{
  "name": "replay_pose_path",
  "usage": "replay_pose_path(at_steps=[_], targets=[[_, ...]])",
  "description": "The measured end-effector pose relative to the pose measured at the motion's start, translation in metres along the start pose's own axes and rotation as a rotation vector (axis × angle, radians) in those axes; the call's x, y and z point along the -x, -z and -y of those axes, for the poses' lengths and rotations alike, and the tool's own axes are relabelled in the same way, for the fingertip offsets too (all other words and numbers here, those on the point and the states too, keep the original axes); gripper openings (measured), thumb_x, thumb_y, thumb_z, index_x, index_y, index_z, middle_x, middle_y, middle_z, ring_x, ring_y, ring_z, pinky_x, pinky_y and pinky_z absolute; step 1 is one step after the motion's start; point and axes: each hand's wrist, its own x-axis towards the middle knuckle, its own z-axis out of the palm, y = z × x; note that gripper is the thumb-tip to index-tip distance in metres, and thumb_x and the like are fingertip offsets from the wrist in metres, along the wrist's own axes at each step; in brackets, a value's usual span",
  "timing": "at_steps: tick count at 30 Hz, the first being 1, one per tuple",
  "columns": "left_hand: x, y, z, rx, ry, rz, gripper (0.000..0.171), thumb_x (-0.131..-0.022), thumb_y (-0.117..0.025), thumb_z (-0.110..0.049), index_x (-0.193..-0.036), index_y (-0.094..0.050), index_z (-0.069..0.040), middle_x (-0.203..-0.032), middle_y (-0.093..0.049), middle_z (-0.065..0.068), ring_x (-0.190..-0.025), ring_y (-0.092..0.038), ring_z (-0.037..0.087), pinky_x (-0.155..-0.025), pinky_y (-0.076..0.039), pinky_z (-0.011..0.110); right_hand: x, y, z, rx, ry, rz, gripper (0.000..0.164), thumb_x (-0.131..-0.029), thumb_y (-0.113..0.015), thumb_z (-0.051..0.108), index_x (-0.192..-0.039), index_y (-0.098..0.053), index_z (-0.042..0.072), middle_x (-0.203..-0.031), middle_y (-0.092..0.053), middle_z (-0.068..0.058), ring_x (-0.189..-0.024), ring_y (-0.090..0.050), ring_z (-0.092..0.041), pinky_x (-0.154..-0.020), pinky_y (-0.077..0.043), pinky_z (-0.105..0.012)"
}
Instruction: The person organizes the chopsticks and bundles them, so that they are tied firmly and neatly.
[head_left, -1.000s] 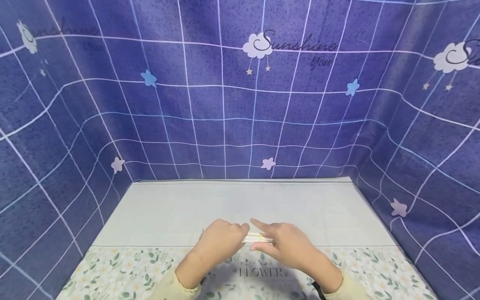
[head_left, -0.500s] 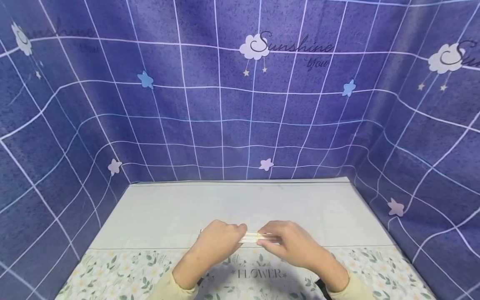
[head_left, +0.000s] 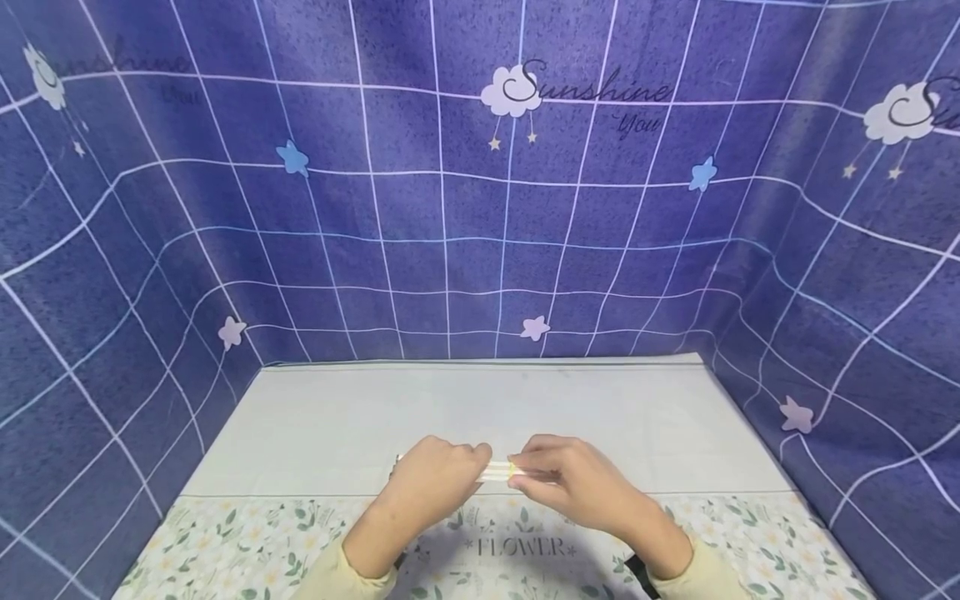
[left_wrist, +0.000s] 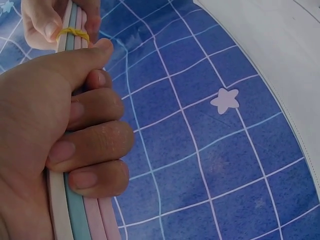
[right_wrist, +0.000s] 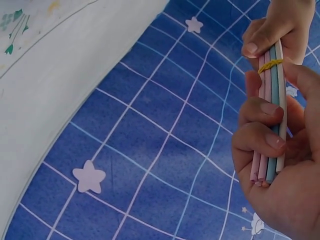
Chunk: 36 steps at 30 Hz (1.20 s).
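Observation:
A bundle of long, thin pastel chopsticks (head_left: pixel 496 472) in cream, teal and pink is held level between my two hands. My left hand (head_left: pixel 433 477) grips its left part, fingers wrapped round the sticks (left_wrist: pixel 76 220). A twisted yellow rubber band (right_wrist: pixel 270 65) circles the bundle between the hands. My right hand (head_left: pixel 579 482) holds the other part, with thumb and index finger at the band. In the right wrist view, two more fingers (right_wrist: pixel 260 137) curl over the sticks, and their blunt ends show by the palm.
Both hands are above a table (head_left: pixel 480 408) with a pale grey back strip and a floral front part printed "FLOWER". Blue grid-patterned curtains (head_left: pixel 480 208) stand at the back and both sides.
My right hand has drawn in its extended index finger and thumb, which now pinch at the rubber band. It has shifted slightly right; the left hand keeps its grip.

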Motion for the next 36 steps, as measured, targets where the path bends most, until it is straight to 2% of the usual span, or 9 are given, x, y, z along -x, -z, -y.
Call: replay_pose_path(at_steps=[6,12,18,21,25,28,31,33,36], targets=[[-0.001,0.000,-0.002,-0.006,0.000,0.008,0.019,-0.093,-0.079,-0.030,-0.083,-0.066,-0.020,-0.060,-0.064,-0.010,-0.045,-0.033,0.002,-0.044,-0.041,0.019,0.000,0.000,0.001,-0.013,-0.042,0.034,0.030,-0.102,-0.070,0.033,-0.124,-0.079,0.015,-0.092,-0.068,0.016,-0.070,-0.048,0.008,-0.062,-0.048,-0.013],[-0.004,0.000,-0.007,-0.037,-0.019,0.030,0.018,-0.095,-0.076,-0.031,-0.083,-0.067,-0.020,-0.057,-0.059,-0.011,-0.045,-0.030,0.003,-0.042,-0.037,0.019,-0.001,-0.010,0.002,0.091,-0.135,0.100,0.037,-0.102,-0.065,0.050,-0.133,-0.074,0.032,-0.080,-0.057,0.020,-0.064,-0.042,0.007,-0.060,-0.045,-0.015],[-0.004,-0.001,-0.011,-0.030,-0.019,0.042,0.021,-0.097,-0.074,-0.039,-0.088,-0.072,-0.020,-0.059,-0.062,-0.012,-0.045,-0.028,0.002,-0.042,-0.037,0.018,-0.002,-0.018,0.003,0.147,-0.182,0.110,0.045,-0.097,-0.064,0.061,-0.131,-0.075,0.033,-0.107,-0.081,0.017,-0.075,-0.062,0.008,-0.070,-0.057,-0.021],[-0.003,-0.001,-0.009,-0.031,-0.009,0.025,0.020,-0.094,-0.077,-0.040,-0.092,-0.073,-0.021,-0.062,-0.065,-0.012,-0.045,-0.032,0.002,-0.044,-0.042,0.020,-0.001,-0.015,0.002,0.158,-0.182,0.091,0.052,-0.095,-0.066,0.062,-0.136,-0.072,0.030,-0.111,-0.081,0.013,-0.069,-0.058,0.009,-0.071,-0.057,-0.020],[0.000,-0.001,-0.003,0.024,0.010,0.022,0.019,-0.093,-0.079,-0.037,-0.089,-0.069,-0.021,-0.063,-0.066,-0.011,-0.046,-0.038,0.003,-0.046,-0.044,0.022,-0.001,-0.002,-0.002,0.077,-0.227,0.084,0.048,-0.092,-0.071,0.062,-0.124,-0.079,0.026,-0.090,-0.079,0.015,-0.060,-0.049,0.009,-0.069,-0.055,-0.020],[-0.001,-0.004,0.002,0.102,0.019,0.024,0.022,-0.097,-0.075,-0.038,-0.085,-0.065,-0.021,-0.064,-0.066,-0.011,-0.048,-0.039,0.001,-0.048,-0.045,0.021,0.001,0.006,-0.007,-0.050,-0.272,0.113,0.030,-0.093,-0.072,0.058,-0.098,-0.082,0.030,-0.068,-0.064,0.019,-0.057,-0.043,0.008,-0.060,-0.049,-0.019],[0.001,-0.006,0.009,0.177,0.026,0.014,0.026,-0.099,-0.072,-0.041,-0.083,-0.063,-0.023,-0.063,-0.062,-0.013,-0.050,-0.038,0.000,-0.049,-0.043,0.019,0.003,0.009,-0.012,-0.159,-0.296,0.141,0.021,-0.096,-0.071,0.053,-0.087,-0.078,0.035,-0.061,-0.051,0.018,-0.055,-0.038,0.005,-0.054,-0.044,-0.019],[0.005,-0.008,0.014,0.210,0.045,-0.007,0.030,-0.098,-0.072,-0.045,-0.079,-0.060,-0.024,-0.062,-0.057,-0.015,-0.051,-0.036,0.000,-0.049,-0.039,0.018,0.006,0.009,-0.016,-0.208,-0.321,0.137,0.019,-0.096,-0.072,0.050,-0.091,-0.081,0.034,-0.064,-0.057,0.018,-0.056,-0.041,0.004,-0.055,-0.046,-0.020],[0.013,-0.012,0.024,0.234,0.085,-0.066,0.039,-0.093,-0.074,-0.055,-0.075,-0.056,-0.026,-0.061,-0.049,-0.016,-0.052,-0.033,0.000,-0.047,-0.036,0.019,0.013,0.011,-0.021,-0.267,-0.367,0.095,0.020,-0.096,-0.076,0.044,-0.098,-0.084,0.026,-0.075,-0.073,0.014,-0.064,-0.058,0.004,-0.065,-0.055,-0.021]])
